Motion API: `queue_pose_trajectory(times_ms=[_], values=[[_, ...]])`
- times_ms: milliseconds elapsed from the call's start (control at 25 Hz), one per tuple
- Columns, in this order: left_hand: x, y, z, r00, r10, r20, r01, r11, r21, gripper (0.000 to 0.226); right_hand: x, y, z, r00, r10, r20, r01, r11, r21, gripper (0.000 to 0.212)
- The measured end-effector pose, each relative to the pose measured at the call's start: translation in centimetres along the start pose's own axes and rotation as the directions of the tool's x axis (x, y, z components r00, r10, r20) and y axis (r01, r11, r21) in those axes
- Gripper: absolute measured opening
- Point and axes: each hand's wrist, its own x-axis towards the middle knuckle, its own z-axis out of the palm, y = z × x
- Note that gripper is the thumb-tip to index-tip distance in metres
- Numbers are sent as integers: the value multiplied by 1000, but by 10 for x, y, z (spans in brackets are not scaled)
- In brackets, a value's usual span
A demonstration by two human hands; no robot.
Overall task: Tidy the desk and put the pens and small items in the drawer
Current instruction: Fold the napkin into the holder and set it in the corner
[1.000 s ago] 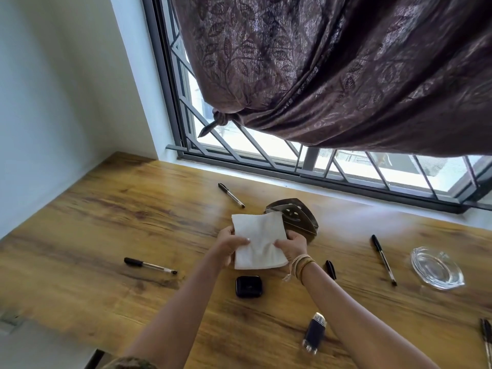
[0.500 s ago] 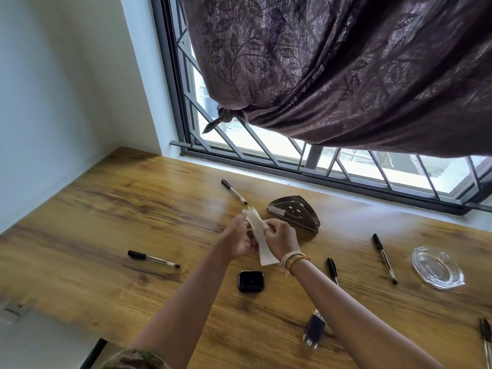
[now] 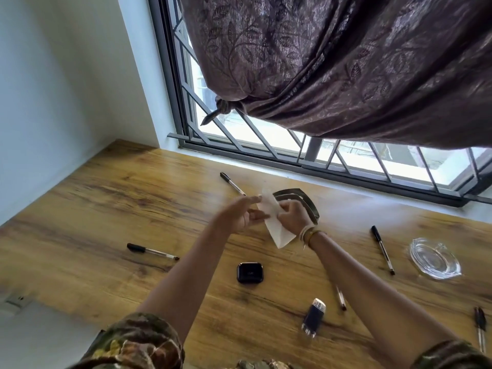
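The wooden bench [image 3: 106, 214] is bounded by a wall on the left and a window sill along the far edge; its near-left edge is seen at the lower left. A wide bare stretch is left at the far left. One pen [image 3: 152, 251] is laid near the left, another pen [image 3: 232, 183] farther back, close to the sill. The left hand [image 3: 241, 217] is held with its grip loose and the fingers spread, beside a folded white napkin [image 3: 277, 226], which is pinched by the right hand [image 3: 291, 217] above the bench, in front of a metal napkin holder [image 3: 306, 202]. A black case [image 3: 249, 272] and a lighter [image 3: 313, 316] are laid nearer. Right of the arms, a third pen [image 3: 382, 249] and a glass ashtray [image 3: 435, 258] are seen, well apart.
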Motion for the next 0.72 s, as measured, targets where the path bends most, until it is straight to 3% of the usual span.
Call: queue_pose_trajectory(times_ms=[80,200,360,480,560,640,720], values=[[5,6,4,986,142,-90,-122,972,199,56,8,1,-11,1000,-18,-2,18,1000,-11,23],[7,10,13,955,276,-107,-220,903,368,79,10,-1,-23,999,7,33,-10,997,81,24],[15,11,16,933,358,40,-327,795,511,67,8,3,-34,992,20,122,-41,983,177,25],[25,12,16,904,427,-11,-364,782,506,53,8,3,-38,992,52,117,-87,946,314,15],[32,14,19,899,435,-51,-376,825,422,45,7,3,-44,994,59,90,-87,933,350,25],[35,17,25,905,418,-77,-372,866,332,41,6,7,-50,999,11,30,-16,984,178,23],[39,22,32,898,426,-112,-372,870,325,33,10,14,-54,992,-38,-117,33,999,-39,14]])
